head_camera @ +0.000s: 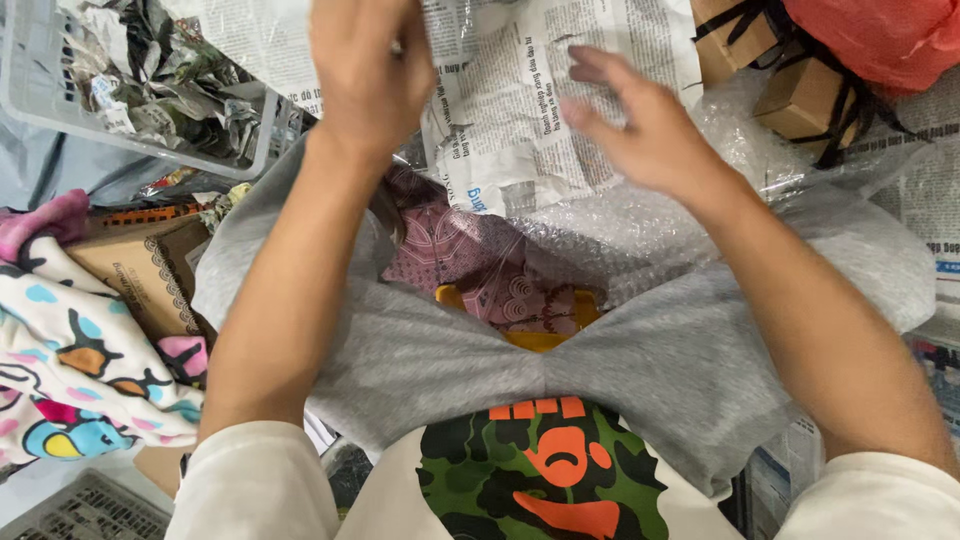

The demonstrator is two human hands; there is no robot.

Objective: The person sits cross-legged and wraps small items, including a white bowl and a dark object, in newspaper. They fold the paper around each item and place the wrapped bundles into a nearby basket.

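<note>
My left hand [365,75] reaches up to the top middle, its fingers closed on the upper edge of a crumpled newspaper sheet [520,100]. To the right, my right hand [640,125] hovers over the same sheet with its fingers spread and blurred, holding nothing. Below the sheet lies clear bubble wrap [640,235] beside a pink patterned cloth [460,255] and a yellow object [540,340]. Both forearms cross a grey fabric [640,370] spread over my lap.
A white plastic basket [50,105] holds crumpled paper at the top left. Colourful printed cloth [70,350] and a brown cardboard box [140,270] lie at the left. Small brown boxes tied with black ribbon [800,90] and a red bag [880,35] sit at the top right.
</note>
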